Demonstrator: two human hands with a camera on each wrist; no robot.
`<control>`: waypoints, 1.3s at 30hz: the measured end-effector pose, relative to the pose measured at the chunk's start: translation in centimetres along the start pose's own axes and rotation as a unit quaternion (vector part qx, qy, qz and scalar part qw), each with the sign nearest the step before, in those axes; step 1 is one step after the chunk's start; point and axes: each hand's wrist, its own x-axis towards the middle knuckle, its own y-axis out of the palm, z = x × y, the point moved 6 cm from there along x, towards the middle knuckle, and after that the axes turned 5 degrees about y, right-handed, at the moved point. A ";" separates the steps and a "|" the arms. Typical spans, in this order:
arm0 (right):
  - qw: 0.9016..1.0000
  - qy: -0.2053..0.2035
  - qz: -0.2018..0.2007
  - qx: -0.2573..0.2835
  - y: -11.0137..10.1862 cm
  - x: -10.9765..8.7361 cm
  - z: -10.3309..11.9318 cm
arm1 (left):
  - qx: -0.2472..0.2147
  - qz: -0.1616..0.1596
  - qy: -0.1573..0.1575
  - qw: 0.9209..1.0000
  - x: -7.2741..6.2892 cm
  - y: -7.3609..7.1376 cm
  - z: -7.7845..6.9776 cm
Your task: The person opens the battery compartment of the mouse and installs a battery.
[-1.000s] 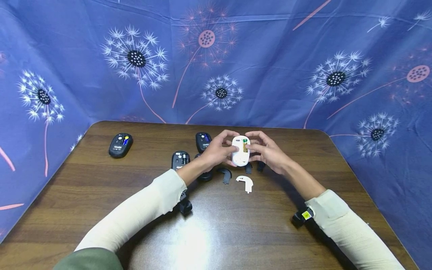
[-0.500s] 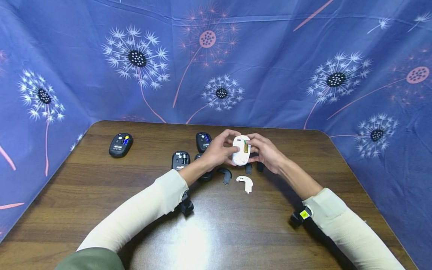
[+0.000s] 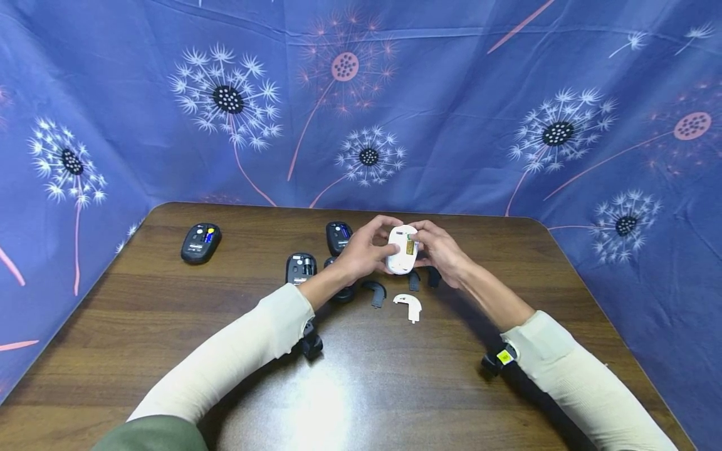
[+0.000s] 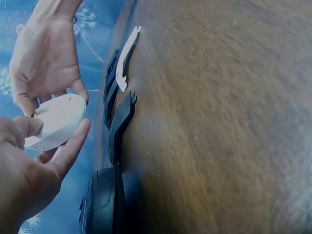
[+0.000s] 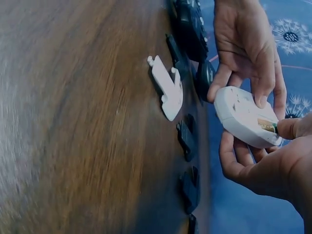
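Note:
A white computer mouse [image 3: 400, 262] is held upside down above the table, its battery compartment facing up. My left hand [image 3: 361, 254] grips its left side, thumb on the underside and fingers around the edge. On the other side my right hand [image 3: 448, 255] holds the mouse with curled fingers beneath it. In the right wrist view, the right thumb presses at the end of a battery [image 5: 266, 125] lying in the compartment. Below the hands lies a white battery cover [image 3: 414, 307], close to a dark cover [image 3: 378, 297]. Two more dark covers [image 3: 414, 281] are partly behind the right hand.
Black mice lie upside down left of the hands: one at the back [image 3: 338, 237], one in front [image 3: 299, 268], and one mostly behind the left wrist [image 3: 343, 295]. Another black mouse [image 3: 200, 243] sits far left. A patterned blue cloth [image 3: 451, 156] rises behind the wooden table [image 3: 395, 388].
The right thumb has moved up from the battery's middle to its upper end. The right hand and forearm have shifted slightly left. The left hand keeps holding the mouse in nearly the same place.

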 end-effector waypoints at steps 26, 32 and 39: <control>0.995 0.016 -0.080 -0.048 -1.3 2.1 -0.5 | -0.018 -0.134 -0.078 0.988 2.5 -0.4 1.1; 0.996 0.034 -0.080 -0.035 -1.7 3.0 -0.7 | 0.036 -0.166 -0.098 0.981 3.4 0.1 0.8; 0.996 0.051 -0.071 -0.018 -1.6 3.9 -1.5 | 0.120 -0.157 -0.114 0.974 3.5 -0.1 1.2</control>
